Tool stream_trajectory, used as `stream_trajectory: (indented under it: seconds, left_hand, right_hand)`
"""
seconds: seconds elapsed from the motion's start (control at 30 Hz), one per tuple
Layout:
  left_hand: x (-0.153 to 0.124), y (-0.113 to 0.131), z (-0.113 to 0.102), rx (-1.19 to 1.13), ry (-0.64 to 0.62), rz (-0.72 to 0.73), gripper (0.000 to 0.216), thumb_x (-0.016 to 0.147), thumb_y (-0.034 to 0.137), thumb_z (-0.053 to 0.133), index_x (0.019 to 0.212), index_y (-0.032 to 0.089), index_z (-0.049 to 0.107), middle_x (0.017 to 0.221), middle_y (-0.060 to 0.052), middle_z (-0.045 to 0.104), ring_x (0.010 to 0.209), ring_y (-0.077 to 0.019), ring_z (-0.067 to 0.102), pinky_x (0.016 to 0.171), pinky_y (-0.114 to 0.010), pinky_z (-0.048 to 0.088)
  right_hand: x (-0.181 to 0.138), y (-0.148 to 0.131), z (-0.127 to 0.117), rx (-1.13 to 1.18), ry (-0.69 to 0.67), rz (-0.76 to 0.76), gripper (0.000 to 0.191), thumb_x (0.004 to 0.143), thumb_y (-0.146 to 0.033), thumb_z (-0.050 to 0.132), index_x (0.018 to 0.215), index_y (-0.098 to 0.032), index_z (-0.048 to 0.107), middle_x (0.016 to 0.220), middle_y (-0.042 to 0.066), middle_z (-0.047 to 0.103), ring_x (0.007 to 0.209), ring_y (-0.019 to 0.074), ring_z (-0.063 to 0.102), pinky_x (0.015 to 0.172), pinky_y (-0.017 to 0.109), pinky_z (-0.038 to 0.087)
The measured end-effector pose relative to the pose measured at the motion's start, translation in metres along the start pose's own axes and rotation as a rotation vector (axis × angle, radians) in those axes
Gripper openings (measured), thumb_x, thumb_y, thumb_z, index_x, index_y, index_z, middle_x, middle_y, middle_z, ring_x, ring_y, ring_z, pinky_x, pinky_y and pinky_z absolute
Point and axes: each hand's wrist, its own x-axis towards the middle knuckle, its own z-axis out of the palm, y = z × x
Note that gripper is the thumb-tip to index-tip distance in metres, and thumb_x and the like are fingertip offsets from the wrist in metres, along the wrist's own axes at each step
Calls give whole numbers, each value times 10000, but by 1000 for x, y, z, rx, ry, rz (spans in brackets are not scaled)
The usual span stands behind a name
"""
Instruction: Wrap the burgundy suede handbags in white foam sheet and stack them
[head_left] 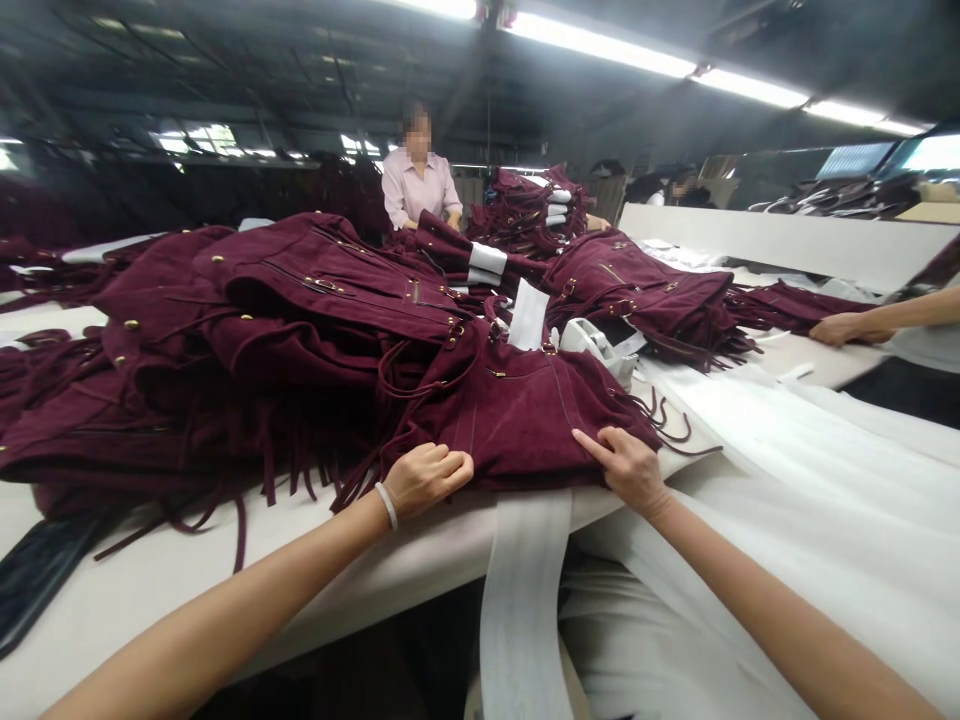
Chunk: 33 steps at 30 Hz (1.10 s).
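A burgundy suede handbag [525,415] with zippers, brass fittings and side fringe lies at the table's near edge. My left hand [429,478] has its fingers curled closed on the bag's lower left part. At the lower right, my right hand [630,470] grips the bag's edge, its index finger stretched along a seam and the other fingers bent. The thumbs are mostly hidden. A white tag [529,314] stands up by the bag's top. Below the bag, a wide white strip [525,610] hangs over the table edge.
Burgundy bags [300,290] are heaped on the left, with another bag [637,285] behind. A co-worker [420,185] stands across the table. At right, another person's hand [840,328] touches burgundy material. White fabric [825,480] spreads over the right side; a dark flat object [41,575] lies left.
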Motion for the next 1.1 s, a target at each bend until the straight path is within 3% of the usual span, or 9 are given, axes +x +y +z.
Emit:
stream_trajectory:
  seconds: [0.2, 0.33, 0.43, 0.57, 0.63, 0.73, 0.9, 1.0, 1.1]
  left_hand:
    - [-13, 8, -6, -44, -93, -105, 218, 957, 130, 422, 1129, 172, 550, 802, -36, 575, 687, -174, 519, 632, -320, 396]
    - [-33, 6, -17, -76, -161, -207, 243, 932, 154, 470, 1167, 139, 532, 1037, -101, 606, 986, -225, 581, 877, -371, 476]
    - [-44, 8, -24, -54, -147, -260, 235, 911, 117, 469, 1136, 100, 532, 1304, -178, 537, 1313, -267, 432, 1069, -399, 396]
    - [-44, 10, -34, -62, -204, -294, 294, 850, 112, 507, 1141, 82, 524, 1484, -228, 364, 1444, -308, 212, 1178, -497, 230]
    - [-42, 8, -41, -83, -257, -260, 364, 808, 141, 557, 1161, 60, 516, 1461, -255, 385, 1440, -329, 212, 1193, -501, 181]
    - [-40, 0, -49, -70, -329, -164, 408, 802, 134, 564, 1194, 40, 499, 1383, -265, 472, 1388, -332, 337, 1181, -453, 229]
    - [-43, -13, -40, -1, -354, -129, 348, 897, 45, 400, 1224, 118, 494, 1137, -188, 627, 1070, -274, 611, 926, -433, 472]
    - [-50, -16, -22, 43, -303, -114, 302, 942, 72, 355, 1178, 155, 525, 940, -104, 639, 855, -211, 630, 762, -340, 513]
    - [-55, -13, -11, 60, -200, -146, 256, 951, 83, 367, 1110, 151, 556, 891, -79, 611, 850, -199, 604, 788, -326, 508]
  right_hand:
    - [-24, -8, 5, -137, 165, 42, 592, 881, -7, 355, 1393, -267, 497, 958, 75, 618, 797, 192, 587, 733, 306, 472]
    - [-30, -9, 6, -182, 230, 39, 567, 868, -54, 433, 1431, -118, 424, 1088, 132, 633, 942, 233, 602, 835, 332, 471]
    - [-33, -14, -1, -188, 172, 45, 566, 881, -99, 456, 1444, -124, 406, 1288, 158, 580, 1101, 285, 565, 916, 397, 438]
    - [-34, -24, -24, -118, 73, 131, 537, 904, -208, 473, 1439, -206, 429, 1529, 135, 319, 1373, 359, 319, 1069, 575, 269]
    - [-35, -25, -35, -85, 49, 117, 549, 894, -251, 492, 1439, -232, 431, 1559, 128, 245, 1397, 374, 267, 1084, 627, 206]
    - [-40, -19, -45, -34, -16, 25, 596, 882, -286, 525, 1461, -229, 398, 1557, 130, 252, 1398, 375, 260, 1083, 608, 244]
    - [-59, -4, -37, -72, -78, -1, 625, 896, -429, 575, 1467, -252, 392, 1562, 129, 237, 1357, 388, 320, 1048, 567, 321]
    - [-70, -4, -22, -128, -45, 35, 619, 907, -340, 590, 1479, -273, 365, 1551, 128, 268, 1319, 384, 384, 1008, 542, 376]
    - [-76, -4, -10, -125, 66, 65, 626, 908, -157, 545, 1482, -312, 349, 1509, 81, 369, 1264, 326, 468, 1005, 483, 420]
